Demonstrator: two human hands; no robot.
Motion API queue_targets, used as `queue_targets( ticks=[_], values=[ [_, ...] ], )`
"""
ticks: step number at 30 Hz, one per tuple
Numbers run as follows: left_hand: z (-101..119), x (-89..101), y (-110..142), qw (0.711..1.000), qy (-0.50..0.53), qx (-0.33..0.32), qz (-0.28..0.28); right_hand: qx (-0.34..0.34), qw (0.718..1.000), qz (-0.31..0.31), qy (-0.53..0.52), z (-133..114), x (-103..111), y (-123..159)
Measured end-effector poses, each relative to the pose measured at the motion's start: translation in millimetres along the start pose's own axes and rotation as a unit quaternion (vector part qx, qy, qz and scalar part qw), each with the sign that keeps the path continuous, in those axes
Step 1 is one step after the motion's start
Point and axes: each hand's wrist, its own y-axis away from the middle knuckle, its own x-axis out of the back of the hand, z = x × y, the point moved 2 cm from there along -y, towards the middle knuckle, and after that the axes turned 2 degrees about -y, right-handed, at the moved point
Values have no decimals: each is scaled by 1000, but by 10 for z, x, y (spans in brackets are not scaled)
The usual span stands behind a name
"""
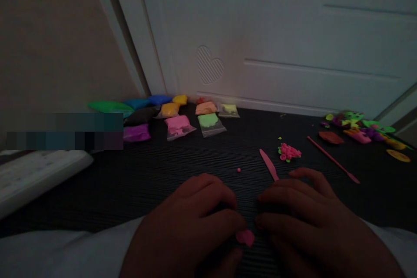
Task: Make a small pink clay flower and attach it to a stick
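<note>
At the bottom centre, my left hand is closed, with a small flattened piece of pink clay at its index fingertip and thumb. My right hand is just to the right, its fingers bent and apart, with nothing visible in them; its thumb is partly hidden. A pink plastic clay knife lies just beyond the right fingers, its near end covered by them. Past it sits a cluster of pink clay flowers with green edges. A tiny pink clay ball rests beyond my left hand.
Bags of coloured clay line the back left. A thin red modelling stick lies at right, near a reddish-brown flat piece and a pile of colourful clay shapes. A white object stands at left. A white door rises behind.
</note>
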Motion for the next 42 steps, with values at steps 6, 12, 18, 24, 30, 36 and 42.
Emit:
queue_targets(
  ticks=[6, 12, 18, 24, 30, 36, 42],
  values=[
    [-1, -18, -11, 1000, 5, 9, 5, 27, 999, 15, 19, 47, -36, 7],
    [11, -4, -7, 1000, 11, 2, 13, 34, 999, 15, 16, 57, 7, 13],
    [47, 2, 3, 1000, 15, 24, 8, 34, 999, 0, 12, 54, 17, 16],
    [63, 18, 1, 999, 16, 32, 2, 19, 1000, -1, -20, 49, 46, 32],
    [61, 12, 15, 999, 13, 34, 4, 23, 1000, -4, -14, 47, 47, 13],
    [74, 6, 4, 999, 11, 46, 5, 37, 999, -4, -12, 44, 38, 2],
    [85, 8, 8, 999, 26, 38, -3, 35, 999, -15, -15, 16, 42, -7]
  ],
)
